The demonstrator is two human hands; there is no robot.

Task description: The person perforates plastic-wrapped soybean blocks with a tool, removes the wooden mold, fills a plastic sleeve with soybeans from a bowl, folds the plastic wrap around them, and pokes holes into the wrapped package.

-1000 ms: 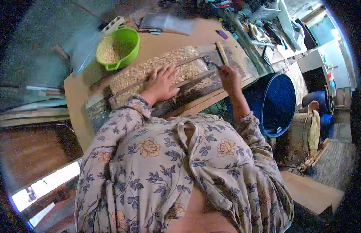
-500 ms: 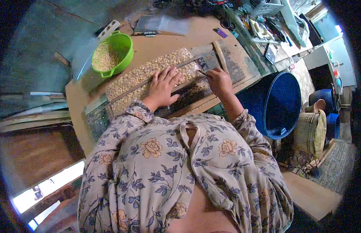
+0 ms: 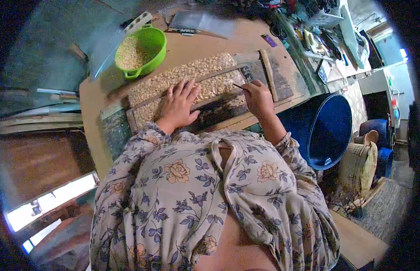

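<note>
My left hand [image 3: 178, 106] rests open, palm down with fingers spread, on the nearer strip of small pale pieces [image 3: 216, 86]. A similar strip of pale pieces [image 3: 187, 70] lies just beyond, with a narrow wooden bar [image 3: 206, 78] between the two. In my right hand [image 3: 259, 99] is a thin dark pointed tool [image 3: 237, 85], its tip over the nearer strip's right end. I cannot make out whether the tip touches the pieces. Beneath the strips lies a dark, stained board [image 3: 216, 107].
A green basin [image 3: 158, 56] of loose pale pieces [image 3: 131, 54] stands at the table's far left. A wooden stick [image 3: 267, 74] lies right of the strips, and a purple item [image 3: 269, 40] beyond. Blue barrels [image 3: 329, 131] stand at the right, beside a cluttered side bench [image 3: 325, 58].
My left hand has slid leftward along the nearer strip. The tool in my right hand has shifted slightly left relative to the strip's end. The whole view has turned a little.
</note>
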